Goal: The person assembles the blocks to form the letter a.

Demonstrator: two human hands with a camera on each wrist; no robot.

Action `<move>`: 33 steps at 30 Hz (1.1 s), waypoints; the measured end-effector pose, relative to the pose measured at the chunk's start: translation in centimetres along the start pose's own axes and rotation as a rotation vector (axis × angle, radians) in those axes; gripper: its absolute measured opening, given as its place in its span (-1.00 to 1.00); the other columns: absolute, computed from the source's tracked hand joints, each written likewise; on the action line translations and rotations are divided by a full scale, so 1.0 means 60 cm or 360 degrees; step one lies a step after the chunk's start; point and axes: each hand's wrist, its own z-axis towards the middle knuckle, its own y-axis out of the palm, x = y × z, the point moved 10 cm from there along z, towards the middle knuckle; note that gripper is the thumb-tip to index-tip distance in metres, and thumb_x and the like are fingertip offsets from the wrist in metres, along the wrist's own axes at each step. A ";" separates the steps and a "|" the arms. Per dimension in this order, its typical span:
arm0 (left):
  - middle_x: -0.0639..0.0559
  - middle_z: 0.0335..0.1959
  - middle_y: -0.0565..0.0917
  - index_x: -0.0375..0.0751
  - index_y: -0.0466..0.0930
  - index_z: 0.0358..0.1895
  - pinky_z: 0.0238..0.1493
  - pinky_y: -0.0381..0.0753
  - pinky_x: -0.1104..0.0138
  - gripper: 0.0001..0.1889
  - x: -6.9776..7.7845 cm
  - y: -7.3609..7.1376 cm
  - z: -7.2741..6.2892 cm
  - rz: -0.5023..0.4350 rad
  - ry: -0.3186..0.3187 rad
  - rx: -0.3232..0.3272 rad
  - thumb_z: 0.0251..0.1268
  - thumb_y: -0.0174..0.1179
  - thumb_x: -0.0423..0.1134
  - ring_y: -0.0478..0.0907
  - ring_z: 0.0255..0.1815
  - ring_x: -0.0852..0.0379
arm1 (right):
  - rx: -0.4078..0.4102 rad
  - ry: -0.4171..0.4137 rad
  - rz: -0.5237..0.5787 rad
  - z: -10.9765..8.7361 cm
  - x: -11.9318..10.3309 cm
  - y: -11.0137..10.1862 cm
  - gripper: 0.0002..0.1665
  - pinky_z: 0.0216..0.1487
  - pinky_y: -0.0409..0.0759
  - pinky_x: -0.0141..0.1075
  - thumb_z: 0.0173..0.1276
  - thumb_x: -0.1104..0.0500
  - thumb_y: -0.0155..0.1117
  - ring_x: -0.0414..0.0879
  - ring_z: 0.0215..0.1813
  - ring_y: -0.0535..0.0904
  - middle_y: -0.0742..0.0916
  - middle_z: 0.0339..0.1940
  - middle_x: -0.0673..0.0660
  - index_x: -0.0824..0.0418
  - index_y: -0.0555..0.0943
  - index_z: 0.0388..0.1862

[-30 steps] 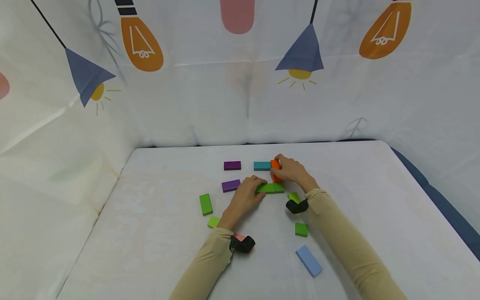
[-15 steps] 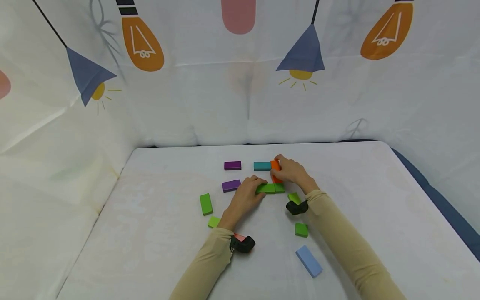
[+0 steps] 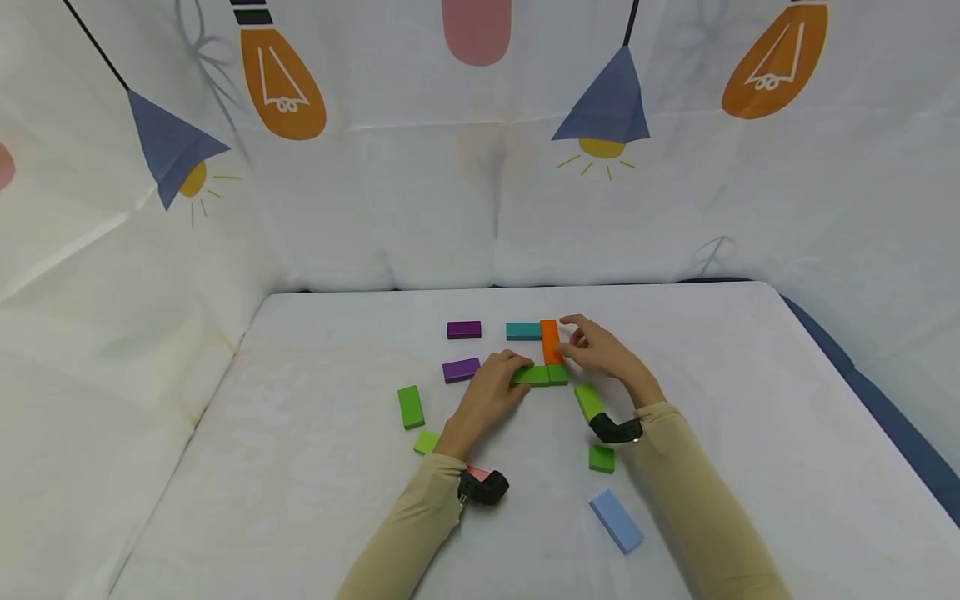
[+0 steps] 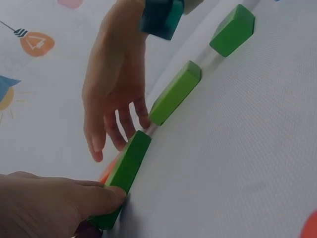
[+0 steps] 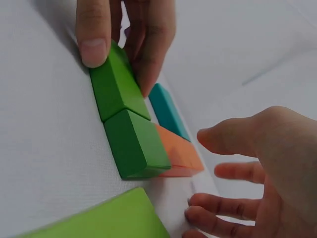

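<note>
My left hand [image 3: 491,400] pinches a green block [image 3: 534,376] between thumb and fingers on the white table. Its right end meets a shorter green block [image 3: 558,374]. Behind these, an orange block [image 3: 551,342] stretches away from me, and a teal block [image 3: 523,331] adjoins its far left end. Just right of the orange block is my right hand [image 3: 603,350], fingers spread and loosely bent, holding nothing. In the right wrist view a gap shows between the right thumb and the orange block [image 5: 181,151]. A lime block [image 3: 588,402] lies below the right hand, partly behind its wrist camera.
Two purple blocks [image 3: 464,330] lie at the back left. A green block [image 3: 411,407] and a lime block [image 3: 427,442] lie left of my left forearm, which partly covers a pink block [image 3: 478,473]. Toward the front right are a green block [image 3: 602,458] and a light blue block [image 3: 617,521].
My right hand has let go of the orange block and shifted right and slightly toward me, uncovering more of the lime block. The left hand keeps its place on the green block.
</note>
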 end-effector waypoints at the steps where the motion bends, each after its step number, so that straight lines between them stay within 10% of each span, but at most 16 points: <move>1: 0.02 0.03 0.60 -0.10 0.57 0.10 0.10 0.51 0.28 -0.65 0.000 0.000 0.000 0.0000 0.0004 0.0002 0.23 0.25 -0.24 0.48 0.03 0.08 | 0.0004 -0.0036 0.0016 -0.006 -0.001 0.000 -0.31 0.08 0.49 0.03 0.39 -0.05 0.09 0.17 0.09 0.46 0.50 0.09 0.31 0.15 0.20 0.41; 12: 0.01 0.03 0.60 -0.11 0.57 0.11 0.10 0.51 0.26 -0.65 0.000 0.000 -0.002 -0.0006 0.0014 -0.0002 0.23 0.25 -0.25 0.48 0.03 0.07 | -0.0078 -0.0349 0.0089 -0.049 -0.010 0.030 -0.39 0.30 -0.08 0.43 0.40 0.11 0.12 0.29 0.51 -0.05 0.15 0.53 0.20 0.13 0.30 0.41; 33: -0.01 0.03 0.60 -0.12 0.57 0.10 0.09 0.51 0.25 -0.65 0.002 -0.002 -0.002 -0.0030 0.0034 0.0030 0.22 0.26 -0.26 0.48 0.02 0.05 | 0.0016 -0.0500 0.0169 -0.045 0.007 0.032 -0.44 0.35 -0.02 0.33 0.36 0.07 0.20 0.24 0.50 0.01 0.23 0.51 0.19 0.13 0.42 0.32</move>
